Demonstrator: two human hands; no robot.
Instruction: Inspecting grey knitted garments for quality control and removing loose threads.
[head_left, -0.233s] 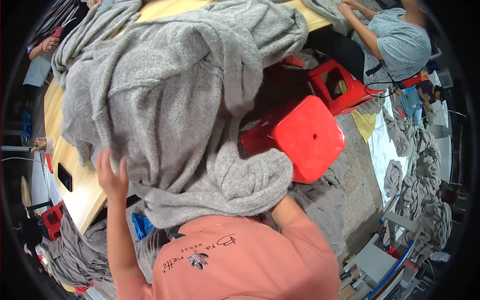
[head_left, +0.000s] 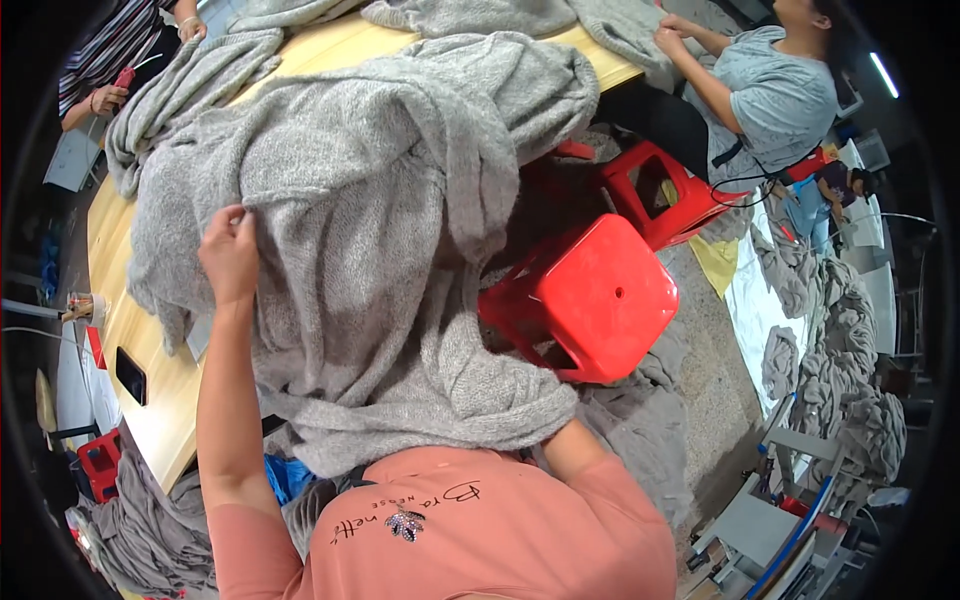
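Note:
A large grey knit garment [head_left: 350,240] lies over the wooden table [head_left: 165,405], hangs off its near edge and gathers against my front. My left hand [head_left: 230,258] reaches up its left part, thumb and fingers closed on a pinch of the knit beside a raised seam. On the right, my forearm [head_left: 578,450] goes under a bunched fold of the same garment, which covers my right hand entirely.
A red stool [head_left: 610,300] stands right of the garment, another red stool [head_left: 665,195] behind it. A phone [head_left: 130,375] lies on the table's left. A seated person [head_left: 770,100] handles grey knitwear at far right; a striped-sleeved person [head_left: 105,60] holds a red tool at far left.
My left hand has moved up and forward along the garment. Its fingers, spread before, have closed on the knit by the seam. The view has shifted slightly.

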